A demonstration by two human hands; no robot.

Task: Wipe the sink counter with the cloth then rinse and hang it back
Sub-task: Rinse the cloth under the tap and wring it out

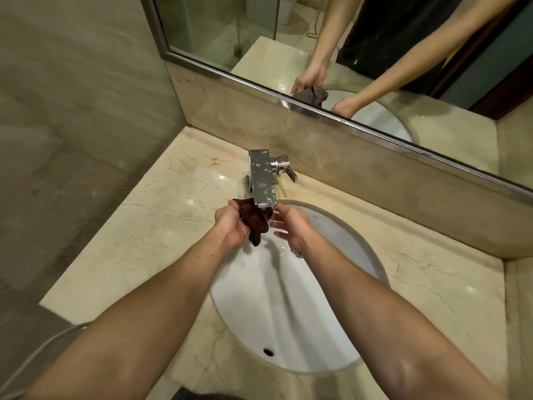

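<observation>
Brown cloth (251, 220) within left fingers (230, 210)

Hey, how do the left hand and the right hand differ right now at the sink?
The left hand is closed around the dark brown cloth; the right hand holds nothing. The left hand's fingers are curled into a grip, while the right hand's fingers are spread open beside the cloth. Both hands are over the white basin, just below the chrome faucet.
</observation>
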